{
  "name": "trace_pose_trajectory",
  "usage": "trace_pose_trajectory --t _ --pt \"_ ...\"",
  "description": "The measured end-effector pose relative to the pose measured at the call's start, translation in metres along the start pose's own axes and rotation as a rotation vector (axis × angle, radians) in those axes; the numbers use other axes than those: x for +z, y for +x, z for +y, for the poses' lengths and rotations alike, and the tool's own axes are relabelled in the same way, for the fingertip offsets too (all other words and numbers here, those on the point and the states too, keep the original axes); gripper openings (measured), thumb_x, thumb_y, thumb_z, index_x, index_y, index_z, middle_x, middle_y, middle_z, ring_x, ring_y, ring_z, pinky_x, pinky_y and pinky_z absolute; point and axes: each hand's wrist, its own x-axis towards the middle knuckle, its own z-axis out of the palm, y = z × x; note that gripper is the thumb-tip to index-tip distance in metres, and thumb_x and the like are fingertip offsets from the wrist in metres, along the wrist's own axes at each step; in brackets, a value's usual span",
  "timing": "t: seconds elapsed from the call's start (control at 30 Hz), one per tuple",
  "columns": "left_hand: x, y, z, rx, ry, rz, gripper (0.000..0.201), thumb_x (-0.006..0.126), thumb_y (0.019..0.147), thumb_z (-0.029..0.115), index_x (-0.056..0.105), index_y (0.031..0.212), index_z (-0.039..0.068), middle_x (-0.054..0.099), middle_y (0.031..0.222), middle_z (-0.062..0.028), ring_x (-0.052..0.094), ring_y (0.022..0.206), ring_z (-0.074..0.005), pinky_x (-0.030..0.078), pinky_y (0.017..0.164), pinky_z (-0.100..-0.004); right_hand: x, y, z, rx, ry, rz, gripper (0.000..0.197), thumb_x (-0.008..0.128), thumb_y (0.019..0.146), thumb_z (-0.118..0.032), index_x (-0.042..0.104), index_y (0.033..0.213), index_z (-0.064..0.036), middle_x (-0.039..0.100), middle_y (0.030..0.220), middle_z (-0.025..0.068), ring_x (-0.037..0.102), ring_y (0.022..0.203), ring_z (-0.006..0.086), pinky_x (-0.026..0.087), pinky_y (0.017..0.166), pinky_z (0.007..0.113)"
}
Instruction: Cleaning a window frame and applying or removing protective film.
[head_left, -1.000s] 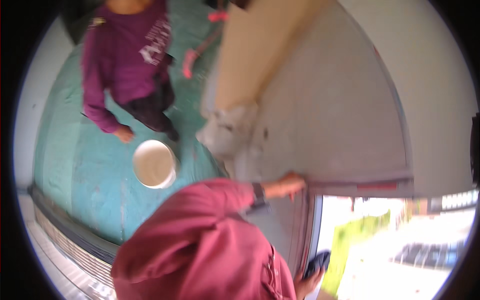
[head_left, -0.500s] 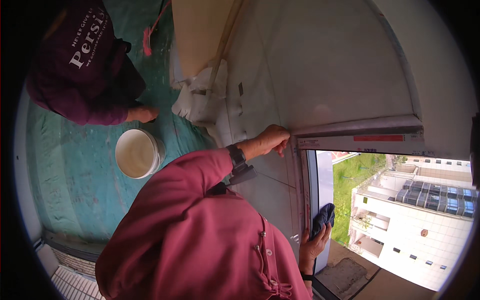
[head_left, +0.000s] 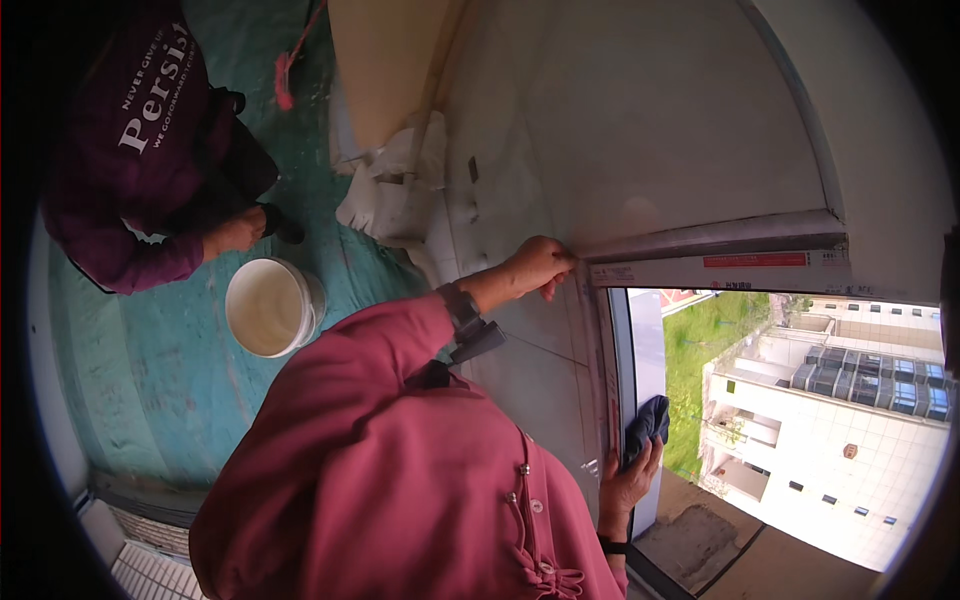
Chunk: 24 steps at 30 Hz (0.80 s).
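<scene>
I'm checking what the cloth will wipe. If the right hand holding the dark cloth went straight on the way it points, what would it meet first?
Probably the white window frame: the right hand presses the dark blue cloth along its edge by the glass, pointing up the frame. Depth is unclear.

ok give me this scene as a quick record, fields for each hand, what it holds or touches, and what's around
left hand: left hand rests on the upper corner of the window frame, fingers bent against the edge, holding nothing
right hand: right hand has a grip on a dark blue cloth pressed to the frame's upright side
wrist: dark watch on the left forearm
floor: white bucket on teal floor covering
nearby: another person in a dark purple top crouches beside the bucket
outside: lawn and white building through the window
</scene>
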Motion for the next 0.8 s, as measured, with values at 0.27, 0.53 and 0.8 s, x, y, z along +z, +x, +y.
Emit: trace_pose_trajectory --t 0.27,0.53,0.8 --pt "-0.001 0.0 0.002 -0.026 -0.03 -0.022 0.016 0.053 0.079 0.01 0.055 0.073 -0.004 0.054 0.066 -0.0094 0.055 0.045 -0.0193 0.047 0.041 -0.031 -0.002 0.0 0.0 -0.006 -0.004 0.008 0.057 0.061 0.08 -0.029 0.039 0.122 0.0023 0.04 0.126 0.0268 0.041 0.113 0.0454 0.037 0.093 0.046" --pt "0.012 -0.006 -0.005 0.059 -0.084 0.105 0.012 0.049 0.076 0.006 0.053 0.069 -0.004 0.053 0.061 -0.0093 0.052 0.045 -0.018 0.05 0.044 -0.0343 -0.003 -0.005 -0.004 -0.006 -0.015 0.021 0.056 0.061 0.08 -0.029 0.04 0.121 0.0024 0.041 0.125 0.0267 0.042 0.112 0.0455 0.038 0.092 0.047" --pt "0.006 -0.006 -0.005 0.036 -0.178 0.082 0.012 0.05 0.076 0.008 0.054 0.071 -0.003 0.054 0.063 -0.01 0.053 0.047 -0.0194 0.051 0.047 -0.0356 0.0 -0.005 0.001 -0.011 -0.029 0.031 0.057 0.061 0.079 -0.03 0.038 0.123 0.0002 0.04 0.126 0.0265 0.043 0.112 0.045 0.039 0.091 0.046"
